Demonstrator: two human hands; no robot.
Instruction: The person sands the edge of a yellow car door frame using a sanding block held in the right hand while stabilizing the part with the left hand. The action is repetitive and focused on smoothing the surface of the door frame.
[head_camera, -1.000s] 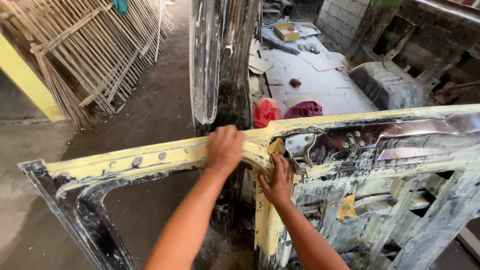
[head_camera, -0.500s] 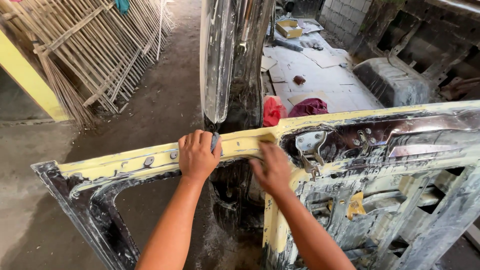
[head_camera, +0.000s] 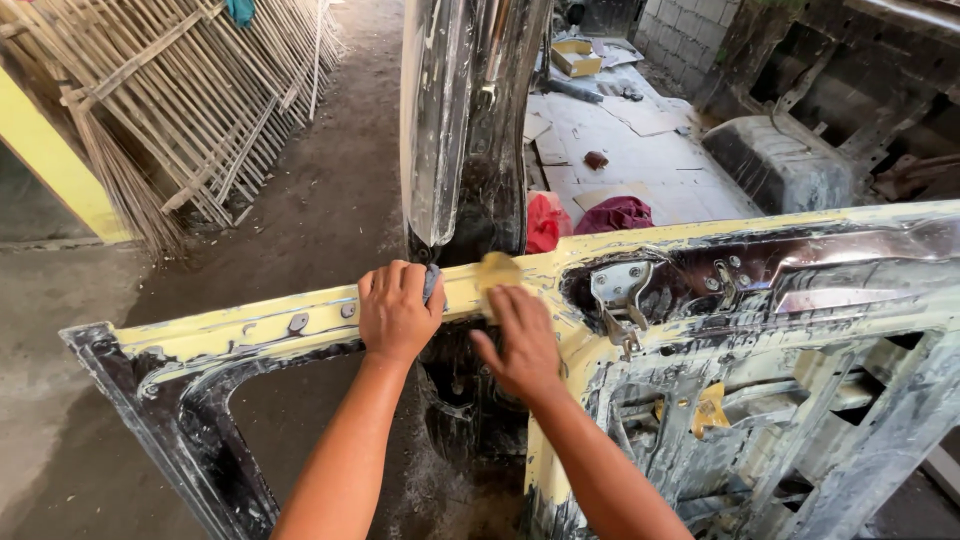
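Right hand (head_camera: 522, 338) presses a yellowish pad (head_camera: 496, 270) flat on the door frame (head_camera: 300, 325) (long axis left-right); left hand (head_camera: 397, 310) grips the rail just beside it.

I am seeing the stripped metal car door (head_camera: 300, 322), yellow-primed and scuffed black, standing on edge, a small yellowed sanding pad (head_camera: 497, 270) lying on its top rail.

- My left hand (head_camera: 397, 310) is on the car door's (head_camera: 760, 300) top edge, left of my right hand (head_camera: 522, 340).
- The latch (head_camera: 617, 292) lies right of both.
- A bamboo stack (head_camera: 180, 110) leans far left, behind the door.
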